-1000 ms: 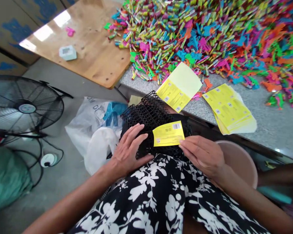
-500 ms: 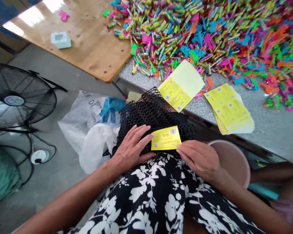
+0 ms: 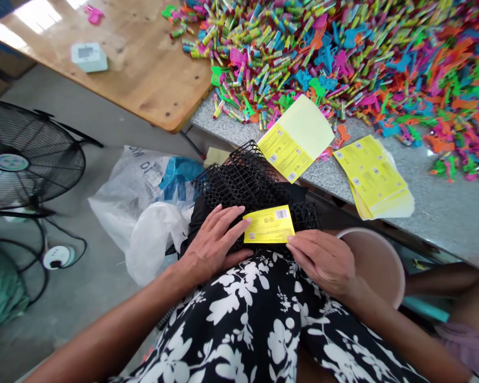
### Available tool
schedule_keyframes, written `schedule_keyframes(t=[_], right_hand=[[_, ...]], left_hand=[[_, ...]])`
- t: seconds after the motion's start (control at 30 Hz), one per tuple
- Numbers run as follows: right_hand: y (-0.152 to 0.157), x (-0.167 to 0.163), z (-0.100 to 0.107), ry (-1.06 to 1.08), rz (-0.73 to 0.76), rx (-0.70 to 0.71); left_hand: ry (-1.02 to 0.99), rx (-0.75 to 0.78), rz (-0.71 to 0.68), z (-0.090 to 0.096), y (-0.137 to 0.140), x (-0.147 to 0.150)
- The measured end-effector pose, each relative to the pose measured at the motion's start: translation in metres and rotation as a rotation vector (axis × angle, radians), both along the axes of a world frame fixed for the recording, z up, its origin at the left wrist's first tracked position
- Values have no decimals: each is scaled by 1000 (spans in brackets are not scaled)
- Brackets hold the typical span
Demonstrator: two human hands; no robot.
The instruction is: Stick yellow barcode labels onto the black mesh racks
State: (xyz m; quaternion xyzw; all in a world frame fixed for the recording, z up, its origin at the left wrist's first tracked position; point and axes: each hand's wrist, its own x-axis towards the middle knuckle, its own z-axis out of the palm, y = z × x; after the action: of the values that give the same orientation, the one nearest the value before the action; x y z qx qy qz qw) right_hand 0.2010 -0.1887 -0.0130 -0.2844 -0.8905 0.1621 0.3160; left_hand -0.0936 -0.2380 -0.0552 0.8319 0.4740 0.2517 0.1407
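A small yellow printed label (image 3: 269, 224) with a barcode lies over black plastic mesh (image 3: 243, 183) on my lap. My right hand (image 3: 323, 260) pinches the label's lower right corner between thumb and fingertips. My left hand (image 3: 215, 242) rests flat with its fingers stretched out, the index fingertip touching the label's left edge. Beyond the mesh, a partly peeled sheet of yellow labels (image 3: 285, 151) lies over the stone table's edge, its upper part bare pale backing. A stack of yellow label sheets (image 3: 373, 173) sits to the right.
A heap of small colourful plastic toy parts (image 3: 323, 58) covers the back of the grey stone table (image 3: 435, 213). A wooden table (image 3: 151, 80) with a small white device (image 3: 89, 57) adjoins it. A pinkish bucket (image 3: 377, 263), plastic bags (image 3: 123, 197) and a fan (image 3: 27, 159) stand around me.
The view has shifted slightly, so the surroundings sit a little further left. Both hands and the label keep nearly the same positions relative to each other.
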Motion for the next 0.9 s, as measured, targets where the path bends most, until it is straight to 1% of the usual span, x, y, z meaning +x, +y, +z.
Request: schedule_keyframes(t=[0.2, 0.53, 0.67, 0.77, 0.83, 0.9], right_hand=[[-2, -1, -3, -3, -19, 6], [-4, 1, -9, -74, -34, -36], [-2, 3, 0, -166, -38, -69], [-3, 6, 11, -201, -90, -103], [-4, 5, 17, -190, -121, -79], [-6, 0, 19, -197, -120, -17]], left_hand=[[-6, -20, 10, -1, 0, 0], [70, -28, 17, 0, 4, 3], [90, -3, 11, -1, 5, 4], [81, -5, 10, -1, 5, 4], [74, -9, 4, -1, 5, 4], [75, -13, -3, 0, 5, 3]])
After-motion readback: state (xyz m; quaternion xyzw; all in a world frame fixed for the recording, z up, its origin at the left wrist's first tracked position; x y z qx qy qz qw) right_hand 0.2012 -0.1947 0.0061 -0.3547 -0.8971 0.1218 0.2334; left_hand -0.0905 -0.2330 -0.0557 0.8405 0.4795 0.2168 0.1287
